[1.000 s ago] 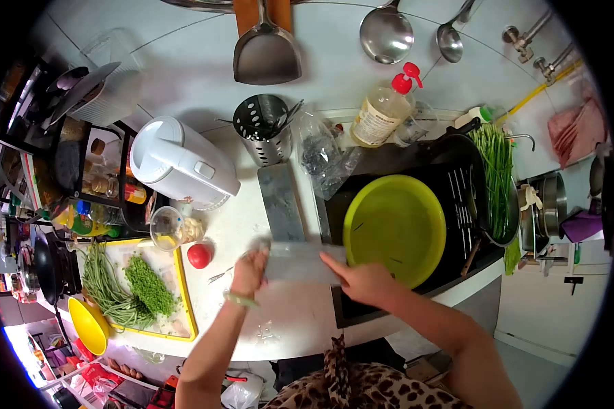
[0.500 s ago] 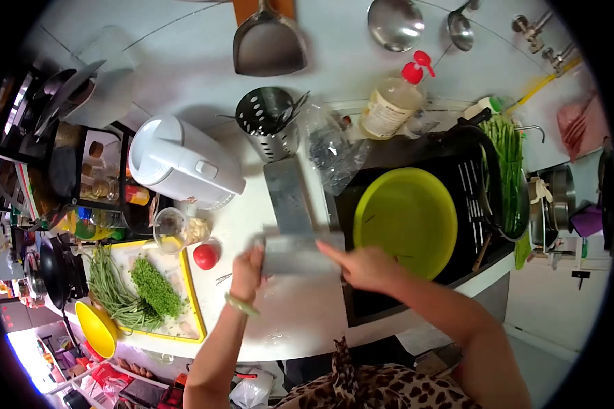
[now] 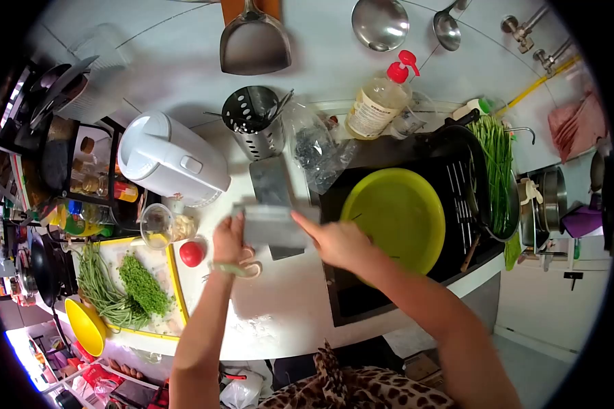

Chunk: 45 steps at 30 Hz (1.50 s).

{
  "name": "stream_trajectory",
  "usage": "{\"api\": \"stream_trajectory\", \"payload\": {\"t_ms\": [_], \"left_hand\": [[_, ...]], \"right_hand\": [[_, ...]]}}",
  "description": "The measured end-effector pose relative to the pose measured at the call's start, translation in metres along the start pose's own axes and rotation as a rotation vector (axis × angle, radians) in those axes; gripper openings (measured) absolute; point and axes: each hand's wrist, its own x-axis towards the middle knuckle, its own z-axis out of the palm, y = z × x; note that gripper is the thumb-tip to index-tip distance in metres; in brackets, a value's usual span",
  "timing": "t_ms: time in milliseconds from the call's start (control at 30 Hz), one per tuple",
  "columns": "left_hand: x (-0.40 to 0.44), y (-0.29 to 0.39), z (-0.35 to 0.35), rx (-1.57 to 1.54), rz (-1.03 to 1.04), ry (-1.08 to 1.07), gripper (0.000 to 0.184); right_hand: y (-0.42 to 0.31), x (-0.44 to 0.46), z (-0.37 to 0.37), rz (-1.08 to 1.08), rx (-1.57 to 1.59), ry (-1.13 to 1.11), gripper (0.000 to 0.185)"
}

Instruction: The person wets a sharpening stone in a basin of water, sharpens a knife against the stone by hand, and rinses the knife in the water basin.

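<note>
A wide, blurred cleaver blade (image 3: pixel 276 228) lies crosswise over a dark grey whetstone (image 3: pixel 269 183). My left hand (image 3: pixel 229 240), with a pale green bangle at the wrist, is closed on the blade's left end. At its right end my right hand (image 3: pixel 340 242) is closed, the index finger stretched along the metal; the handle is hidden. The stone's near end shows below the blade. Scissors (image 3: pixel 252 268) lie beside my left wrist, and a red tomato (image 3: pixel 192 254) sits to its left.
Right of the hands, a yellow-green basin (image 3: pixel 393 225) stands in the black sink (image 3: pixel 341 300). A white kettle (image 3: pixel 174 160), a perforated utensil holder (image 3: pixel 252 123) and a plastic bag (image 3: pixel 315 153) stand behind. Chopped greens (image 3: pixel 143 286) and long beans (image 3: pixel 106 290) lie on a yellow-edged board (image 3: pixel 179 300) at left.
Both hands and the cleaver have slid away from my body along the whetstone, uncovering its near end and the scissors. The whole view has shifted slightly.
</note>
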Motion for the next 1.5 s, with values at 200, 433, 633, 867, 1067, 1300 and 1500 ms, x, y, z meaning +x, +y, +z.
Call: {"api": "stream_trajectory", "payload": {"t_ms": [200, 433, 633, 867, 1067, 1300, 1500], "left_hand": [[-0.002, -0.045, -0.016, 0.464, 0.247, 0.055, 0.034], [0.039, 0.006, -0.011, 0.322, 0.165, 0.106, 0.036], [-0.039, -0.033, 0.000, 0.332, 0.061, 0.081, 0.030], [0.054, 0.008, -0.010, 0.220, 0.208, 0.086, 0.036], [-0.048, -0.047, 0.004, 0.336, -0.024, 0.057, 0.031], [0.047, 0.011, -0.007, 0.259, 0.155, 0.063, 0.036], [-0.052, -0.057, 0.010, 0.297, 0.082, 0.012, 0.038]], "right_hand": [[-0.008, -0.030, 0.003, 0.049, 0.094, -0.137, 0.069], [0.005, 0.030, 0.000, -0.040, 0.049, 0.095, 0.066], [-0.009, -0.049, 0.017, 0.061, 0.095, -0.210, 0.072], [0.009, 0.040, -0.003, -0.045, 0.056, 0.067, 0.069], [-0.009, -0.062, 0.004, 0.075, 0.144, -0.308, 0.073], [0.013, 0.037, 0.002, -0.069, 0.122, 0.128, 0.070], [0.001, -0.063, 0.019, 0.039, 0.106, -0.223, 0.074]]}}
